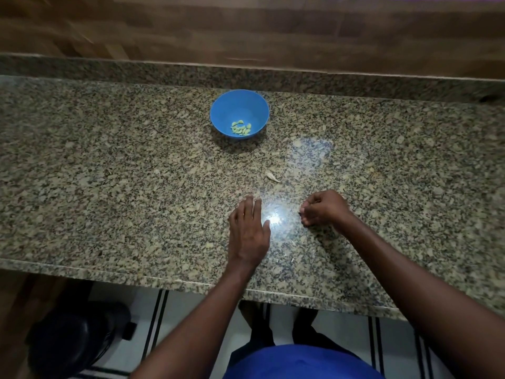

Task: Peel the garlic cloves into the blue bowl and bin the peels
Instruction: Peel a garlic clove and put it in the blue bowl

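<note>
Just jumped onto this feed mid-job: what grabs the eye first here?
The blue bowl at the far middle of the granite counter, peeled garlic cloves inside. Nearer, the left hand rests flat on the stone; the right hand is curled beside it. One loose peel lies between bowl and hands.

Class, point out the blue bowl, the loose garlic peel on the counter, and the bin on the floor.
blue bowl (218, 113), head view, on its inner left wall.
garlic peel (272, 176), head view, on its middle.
bin (68, 340), head view, on its dark lid.
</note>
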Demonstrator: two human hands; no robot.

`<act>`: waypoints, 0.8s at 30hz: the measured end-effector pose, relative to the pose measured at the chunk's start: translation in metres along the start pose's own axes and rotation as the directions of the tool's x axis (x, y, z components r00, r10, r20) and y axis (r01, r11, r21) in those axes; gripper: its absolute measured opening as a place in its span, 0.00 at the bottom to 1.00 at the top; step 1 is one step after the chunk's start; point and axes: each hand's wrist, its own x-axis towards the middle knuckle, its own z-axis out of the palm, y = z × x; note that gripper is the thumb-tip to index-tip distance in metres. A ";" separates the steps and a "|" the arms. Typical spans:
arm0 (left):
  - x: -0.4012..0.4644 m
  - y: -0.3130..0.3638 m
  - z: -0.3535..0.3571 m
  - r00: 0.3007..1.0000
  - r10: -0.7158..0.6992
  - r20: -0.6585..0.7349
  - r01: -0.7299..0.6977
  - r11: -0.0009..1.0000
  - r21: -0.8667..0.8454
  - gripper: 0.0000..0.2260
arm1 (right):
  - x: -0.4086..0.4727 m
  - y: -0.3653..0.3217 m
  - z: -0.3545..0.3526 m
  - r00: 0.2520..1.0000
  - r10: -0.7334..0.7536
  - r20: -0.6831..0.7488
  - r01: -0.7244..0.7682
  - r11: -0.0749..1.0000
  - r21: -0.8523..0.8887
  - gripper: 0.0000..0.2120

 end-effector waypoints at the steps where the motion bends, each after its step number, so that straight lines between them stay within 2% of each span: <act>1: -0.001 0.000 -0.001 1.000 0.004 0.006 -0.004 1.000 -0.006 0.28 | 0.001 -0.001 0.001 1.000 0.006 -0.003 -0.006 0.999 -0.032 0.04; 7: -0.001 0.000 -0.004 0.998 0.045 0.038 -0.045 0.999 0.022 0.38 | 0.002 -0.013 -0.001 0.997 0.079 0.015 -0.078 0.994 -0.078 0.05; 12: 0.000 0.001 -0.002 0.997 0.037 0.061 -0.040 0.997 0.059 0.39 | 0.004 -0.018 0.008 0.994 0.083 -0.077 -0.097 0.974 -0.204 0.10; 17: 0.000 0.001 -0.002 0.997 0.035 0.064 -0.039 0.998 0.056 0.40 | -0.001 -0.031 0.011 0.991 0.112 -0.079 -0.131 0.944 -0.304 0.06; 20: -0.001 0.000 -0.001 0.997 0.037 0.065 -0.041 0.998 0.056 0.39 | -0.003 -0.033 0.017 0.989 0.076 -0.130 -0.119 0.923 -0.365 0.05; 24: -0.003 0.000 -0.002 0.997 0.042 0.067 -0.046 0.997 0.064 0.39 | -0.005 -0.023 0.033 0.967 -0.099 -0.235 -0.025 0.881 -0.473 0.04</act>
